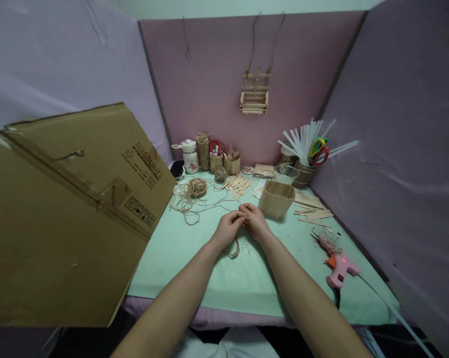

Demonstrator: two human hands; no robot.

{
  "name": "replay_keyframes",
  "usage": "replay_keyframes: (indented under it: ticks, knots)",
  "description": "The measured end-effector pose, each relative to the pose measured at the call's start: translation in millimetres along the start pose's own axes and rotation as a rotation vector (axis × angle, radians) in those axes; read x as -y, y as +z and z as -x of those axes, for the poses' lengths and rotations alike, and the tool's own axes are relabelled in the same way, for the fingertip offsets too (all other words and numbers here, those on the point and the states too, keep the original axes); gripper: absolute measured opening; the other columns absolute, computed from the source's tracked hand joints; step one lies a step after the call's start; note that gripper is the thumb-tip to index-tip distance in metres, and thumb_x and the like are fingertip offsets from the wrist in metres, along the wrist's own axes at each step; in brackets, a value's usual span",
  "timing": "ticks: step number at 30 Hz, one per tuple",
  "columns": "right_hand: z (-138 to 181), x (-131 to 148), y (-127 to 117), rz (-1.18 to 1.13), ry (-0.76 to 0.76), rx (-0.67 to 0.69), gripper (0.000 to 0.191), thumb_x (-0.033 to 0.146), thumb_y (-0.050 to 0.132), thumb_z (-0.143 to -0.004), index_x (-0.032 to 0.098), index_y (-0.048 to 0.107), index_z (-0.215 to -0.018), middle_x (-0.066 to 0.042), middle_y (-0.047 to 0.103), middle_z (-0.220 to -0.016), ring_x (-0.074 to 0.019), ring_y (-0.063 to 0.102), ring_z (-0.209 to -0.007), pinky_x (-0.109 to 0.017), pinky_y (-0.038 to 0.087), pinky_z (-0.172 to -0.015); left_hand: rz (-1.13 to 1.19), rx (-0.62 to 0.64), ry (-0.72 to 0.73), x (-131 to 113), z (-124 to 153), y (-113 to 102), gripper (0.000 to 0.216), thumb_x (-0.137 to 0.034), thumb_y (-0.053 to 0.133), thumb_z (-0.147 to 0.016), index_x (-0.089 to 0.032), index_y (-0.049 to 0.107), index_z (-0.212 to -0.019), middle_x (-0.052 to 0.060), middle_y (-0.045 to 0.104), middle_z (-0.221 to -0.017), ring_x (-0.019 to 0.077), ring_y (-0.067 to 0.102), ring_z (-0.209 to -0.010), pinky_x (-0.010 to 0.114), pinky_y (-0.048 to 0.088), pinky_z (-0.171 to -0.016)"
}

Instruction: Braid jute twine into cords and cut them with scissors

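My left hand (229, 227) and my right hand (255, 221) meet over the middle of the table, fingertips pinched together on a length of twine. A braided-looking end of the twine (236, 250) curls down below my left hand onto the table. From the fingers the strand seems to run back left to a loose tangle and a ball of twine (196, 187). Just behind my right hand stands a basket of wooden sticks (277, 200). My fingers hide the part of the twine between them.
A large cardboard box (79, 199) takes up the left side. On the right lie a pink glue gun (339, 268) and loose wooden sticks (316, 215). Along the back stand a white bottle (190, 158), stick-filled cups and a pot with scissors (319, 151). A small stick swing (255, 94) hangs on the wall.
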State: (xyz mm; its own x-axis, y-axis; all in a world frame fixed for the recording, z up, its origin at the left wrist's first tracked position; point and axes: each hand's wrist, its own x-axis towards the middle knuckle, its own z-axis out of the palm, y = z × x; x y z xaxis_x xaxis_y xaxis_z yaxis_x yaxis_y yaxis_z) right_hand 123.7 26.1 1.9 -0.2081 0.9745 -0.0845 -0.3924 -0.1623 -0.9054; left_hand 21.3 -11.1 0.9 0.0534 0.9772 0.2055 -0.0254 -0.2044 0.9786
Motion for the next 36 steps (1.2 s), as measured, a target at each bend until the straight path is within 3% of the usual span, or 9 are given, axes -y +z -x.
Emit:
replay_keyframes:
  ticks: [9,19,27,31,33,36]
  knots:
    - [-7.8,-3.9,-6.2,0.025,-0.043,-0.029,0.038,0.053,0.069,-0.063,0.020,0.055,-0.074,0.005,0.049,-0.054,-0.0075,0.041,-0.042,-0.022,0.033,-0.040,0.015,-0.044,-0.022,-3.7,0.5,1.2,0.017,-0.029,0.057,-0.075,-0.014,0.064,-0.080,0.001,0.060,-0.069,0.0096,0.049,-0.061,0.023,0.041,-0.062]
    - [-11.7,-9.1,-5.8,0.122,-0.086,-0.076,0.043,0.061,0.066,-0.063,0.019,0.058,-0.074,0.002,0.055,-0.061,-0.0095,0.046,-0.049,-0.023,0.035,-0.045,0.003,-0.092,-0.059,2.3,-3.0,-0.1,0.018,-0.030,0.058,-0.074,-0.014,0.064,-0.080,0.002,0.061,-0.067,0.0098,0.049,-0.059,0.023,0.039,-0.059]
    - [-7.0,-3.2,-5.1,0.200,-0.136,-0.151,0.035,0.056,0.059,-0.073,0.021,0.058,-0.079,0.000,0.057,-0.068,-0.0119,0.051,-0.055,-0.024,0.037,-0.047,-0.009,-0.228,-0.074,-1.7,-4.3,-2.4,0.018,-0.031,0.059,-0.073,-0.015,0.065,-0.080,0.001,0.062,-0.067,0.0106,0.051,-0.061,0.023,0.041,-0.059]
    - [0.3,5.4,-5.3,0.413,-0.369,-0.209,0.022,0.039,0.052,-0.081,0.023,0.059,-0.095,-0.004,0.058,-0.092,-0.0158,0.056,-0.074,-0.028,0.045,-0.060,-0.001,-0.252,-0.087,-8.2,-5.6,-3.2,0.021,-0.032,0.059,-0.074,-0.015,0.065,-0.083,0.002,0.062,-0.068,0.0097,0.050,-0.059,0.022,0.041,-0.058]
    - [5.3,12.1,-3.9,0.540,-0.553,-0.169,0.026,0.026,0.047,-0.082,0.024,0.056,-0.106,-0.006,0.053,-0.105,-0.0169,0.055,-0.085,-0.031,0.047,-0.068,-0.001,-0.253,-0.104,-15.1,-8.8,-4.5,0.022,-0.032,0.059,-0.074,-0.014,0.065,-0.085,0.003,0.063,-0.070,0.0099,0.051,-0.059,0.023,0.042,-0.059]
    - [9.7,24.2,-0.2,0.737,-0.755,-0.055,0.036,0.013,0.044,-0.079,0.024,0.054,-0.111,-0.008,0.049,-0.107,-0.0175,0.054,-0.088,-0.034,0.047,-0.074,-0.019,-0.251,-0.143,-28.4,-18.8,-9.8,0.021,-0.030,0.059,-0.073,-0.014,0.065,-0.085,0.003,0.063,-0.068,0.0103,0.052,-0.057,0.023,0.042,-0.058]
